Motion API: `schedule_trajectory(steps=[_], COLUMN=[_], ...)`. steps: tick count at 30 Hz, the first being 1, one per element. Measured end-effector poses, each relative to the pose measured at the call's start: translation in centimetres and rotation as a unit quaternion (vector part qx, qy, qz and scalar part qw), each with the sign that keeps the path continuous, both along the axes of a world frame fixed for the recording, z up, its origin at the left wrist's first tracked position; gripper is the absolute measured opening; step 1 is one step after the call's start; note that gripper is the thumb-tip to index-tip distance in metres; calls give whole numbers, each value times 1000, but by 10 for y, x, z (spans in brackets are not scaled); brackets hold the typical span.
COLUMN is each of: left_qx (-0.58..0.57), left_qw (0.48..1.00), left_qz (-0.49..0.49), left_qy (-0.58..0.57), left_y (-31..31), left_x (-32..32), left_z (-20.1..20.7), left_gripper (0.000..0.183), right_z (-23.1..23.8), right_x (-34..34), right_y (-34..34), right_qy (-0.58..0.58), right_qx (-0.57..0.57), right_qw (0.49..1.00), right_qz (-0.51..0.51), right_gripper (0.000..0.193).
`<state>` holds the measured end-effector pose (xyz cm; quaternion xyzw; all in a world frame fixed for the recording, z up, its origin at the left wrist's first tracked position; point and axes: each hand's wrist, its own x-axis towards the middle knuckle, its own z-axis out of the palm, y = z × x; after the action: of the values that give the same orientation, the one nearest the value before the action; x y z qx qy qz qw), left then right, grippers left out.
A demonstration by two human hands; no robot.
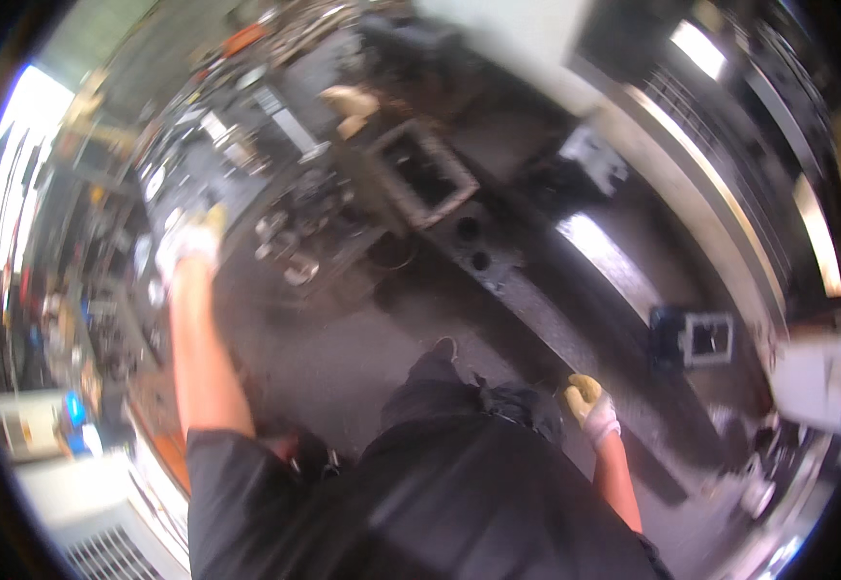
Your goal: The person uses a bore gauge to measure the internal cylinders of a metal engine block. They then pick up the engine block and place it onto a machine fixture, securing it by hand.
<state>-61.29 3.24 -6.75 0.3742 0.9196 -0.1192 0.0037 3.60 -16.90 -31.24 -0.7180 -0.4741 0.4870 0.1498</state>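
My left hand [193, 240], in a white glove with yellowish fingertips, reaches over a workbench [246, 217] crowded with metal parts. Motion smears its fingers, so whether it grips anything does not show. Beside it lie a pale metal block [232, 145] and a long flat bar [290, 126]. My right hand [592, 406], in a white glove with tan fingers, hangs low at my right side with the fingers curled in. Nothing visible sticks out of it. It is nearest to the long dark metal rails [575, 338] of a machine bed.
A square metal frame [423, 174] stands ahead, near small round metal parts [290, 246] on the bench edge. Another square-ended part [707, 338] sits on the machine at right. A white cabinet with a grille [111, 541] is at lower left. My shoe [444, 350] is on the dark floor.
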Motion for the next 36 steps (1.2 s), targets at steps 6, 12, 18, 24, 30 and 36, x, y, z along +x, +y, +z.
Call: schedule_trajectory(steps=[6,12,18,24,30,36], left_qx=[176,156,105,27,-70,-223], left_qw=[973,938,877,852,808,745], left_qz=[-122,-303,-447,-470,-539,-582], left_qy=[92,-68,-143,-230,-227,-237], left_y=[-29,-36,-43,-21,23,75], left_x=[91,341,531,656,794,904], left_z=[3,-51,-62,-75,-137,-230], left_gripper=[65,63,59,59,54,55], right_z=[-43,-46,-27,-66,-97,-120], right_x=[75,155,249,319,391,467], right_y=[-99,-174,-195,-193,-128,-59], right_qy=[30,-37,71,141,232,288], right_qx=[-9,-7,-103,-55,-62,-74], right_qw=[984,967,901,858,780,691], right_qz=[-177,-254,-416,-490,-578,-659], right_gripper=[50,52,43,44,47,44])
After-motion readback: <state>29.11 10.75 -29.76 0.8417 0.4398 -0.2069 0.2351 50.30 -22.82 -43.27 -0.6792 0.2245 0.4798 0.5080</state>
